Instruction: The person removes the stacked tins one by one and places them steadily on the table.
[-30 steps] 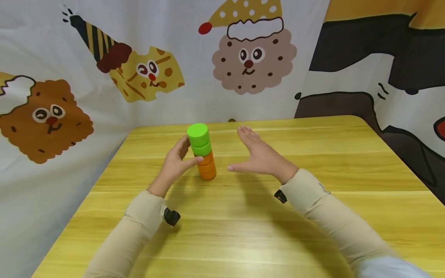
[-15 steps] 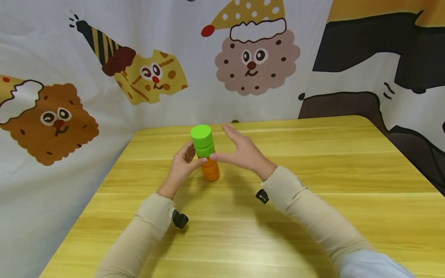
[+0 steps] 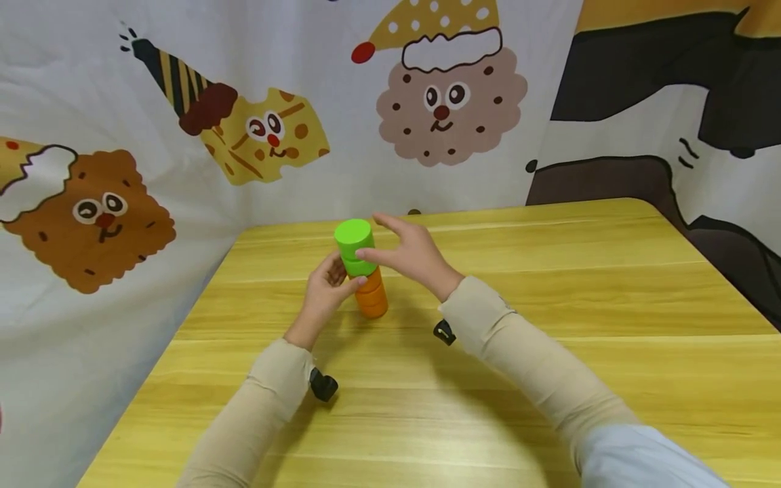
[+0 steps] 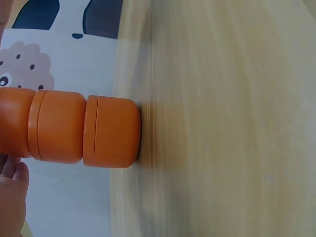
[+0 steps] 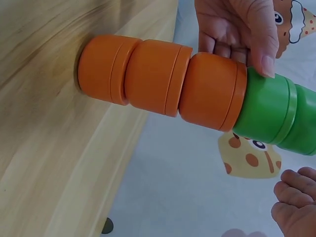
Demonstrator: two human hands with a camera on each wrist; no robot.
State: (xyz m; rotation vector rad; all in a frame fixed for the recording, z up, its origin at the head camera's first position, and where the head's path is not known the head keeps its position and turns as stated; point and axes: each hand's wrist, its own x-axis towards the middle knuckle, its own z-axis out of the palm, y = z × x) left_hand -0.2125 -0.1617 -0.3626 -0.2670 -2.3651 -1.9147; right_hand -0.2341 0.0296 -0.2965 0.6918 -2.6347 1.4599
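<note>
An upright stack of rounded cylinder blocks stands on the table, with three orange blocks (image 3: 371, 298) below and two green blocks (image 3: 354, 234) above. My left hand (image 3: 322, 291) holds the stack from the left near where the colours meet. Its thumb lies across the front, and in the right wrist view the left thumb (image 5: 264, 42) touches the lower green block. To the right of the green blocks is my right hand (image 3: 421, 254), its fingers extended and its thumb in front of them. In the right wrist view, the right fingers (image 5: 296, 197) stand apart from the stack.
The wood-grain table (image 3: 427, 386) extends around the stack to both sides. A white cloth with cartoon prints (image 3: 293, 41) hangs behind and to the left of it. Dark wrist cameras (image 3: 323, 385) sit under both sleeves.
My right hand has moved left, up to the green blocks, from a spot apart on the right. My left hand stays at the stack, which still stands upright.
</note>
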